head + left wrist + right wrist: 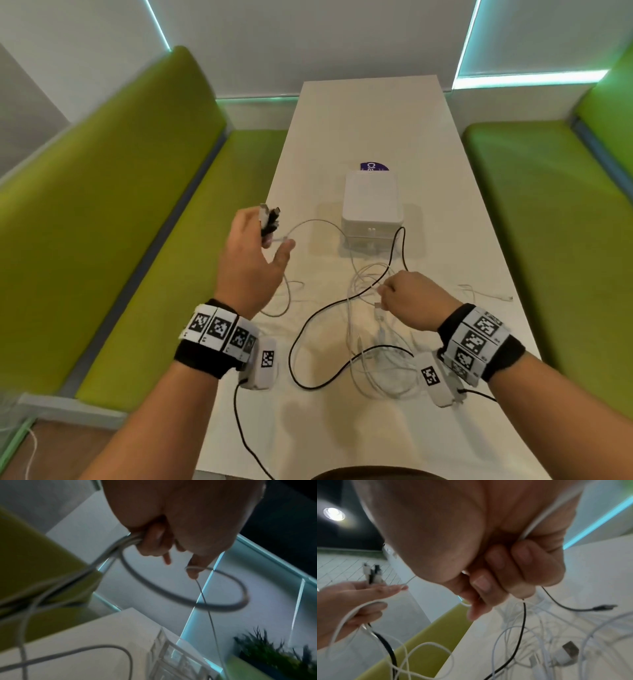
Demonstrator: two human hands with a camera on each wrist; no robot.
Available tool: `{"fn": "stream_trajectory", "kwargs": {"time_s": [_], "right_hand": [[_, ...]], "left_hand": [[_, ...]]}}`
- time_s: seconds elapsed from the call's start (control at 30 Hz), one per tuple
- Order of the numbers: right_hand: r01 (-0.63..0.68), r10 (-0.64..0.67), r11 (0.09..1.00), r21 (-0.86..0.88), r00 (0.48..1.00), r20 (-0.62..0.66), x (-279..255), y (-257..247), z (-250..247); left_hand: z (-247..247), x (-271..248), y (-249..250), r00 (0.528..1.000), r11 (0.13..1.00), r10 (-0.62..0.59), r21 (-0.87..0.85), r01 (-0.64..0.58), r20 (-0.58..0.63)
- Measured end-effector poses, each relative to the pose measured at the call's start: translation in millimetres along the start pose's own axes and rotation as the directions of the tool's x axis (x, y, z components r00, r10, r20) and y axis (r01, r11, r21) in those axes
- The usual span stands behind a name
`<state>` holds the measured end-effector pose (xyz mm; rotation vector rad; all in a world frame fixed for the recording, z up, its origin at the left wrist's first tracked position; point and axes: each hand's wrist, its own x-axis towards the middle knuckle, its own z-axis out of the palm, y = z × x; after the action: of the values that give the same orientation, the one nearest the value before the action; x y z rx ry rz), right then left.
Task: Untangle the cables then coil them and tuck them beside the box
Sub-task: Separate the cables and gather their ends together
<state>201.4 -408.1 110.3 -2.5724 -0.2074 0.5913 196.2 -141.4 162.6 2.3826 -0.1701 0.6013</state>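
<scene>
While two green benches (144,219) fill the left and right sides of the head view, a long white table (370,113) runs up the middle of the frame. A white box (371,202) stands near the centre of this table, and a purple round sticker (375,167) shows just behind it.

Below the box, in the lower middle of the frame, lies the tangle of cables. The white cables (373,346) make many loose loops on the table between the two wrists. The black cable (308,329) curves through them; it goes up beside the right side of the box and comes down in a wide loop toward the lower centre.

The left hand (251,260) is raised left of the box, above the table. Its fingers are curled around a bundle of cable ends (270,219), white and black, which stick up from the fist; the thumb (286,251) points out to the right. In the left wrist view a grey loop (180,588) hangs under these fingers.

The right hand (414,298) is lower, right of centre, over the tangle. Its fingers (518,566) are bent together and pinch a thin white cable (537,520). Both wrists carry bands with black-and-white markers (219,329).
</scene>
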Motion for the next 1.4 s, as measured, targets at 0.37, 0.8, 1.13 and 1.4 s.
{"fn": "stream_trajectory", "kwargs": {"time_s": [0.37,0.8,1.13,1.4], "right_hand": [[0.361,-0.336,0.92,0.155,0.927,-0.165,-19.2,-31.6,-9.9],[0.205,-0.141,0.952,0.228,0.953,-0.268,-12.6,23.7,-22.3],[0.258,-0.173,0.925,0.28,0.94,-0.295,-10.9,4.8,-14.0],[0.128,-0.019,0.885,0.447,0.971,-0.24,-5.9,24.0,-10.4]], "left_hand": [[41.1,-25.2,33.3,0.788,0.983,0.13,0.023,-0.18,0.602],[12.6,-7.4,-21.4,0.948,0.978,-0.13,0.195,0.075,0.29],[50.0,-34.1,11.4,0.858,0.93,-0.054,-0.288,0.23,0.511],[17.0,-17.0,-13.0,0.851,0.88,-0.146,-0.327,0.345,0.504]]}}
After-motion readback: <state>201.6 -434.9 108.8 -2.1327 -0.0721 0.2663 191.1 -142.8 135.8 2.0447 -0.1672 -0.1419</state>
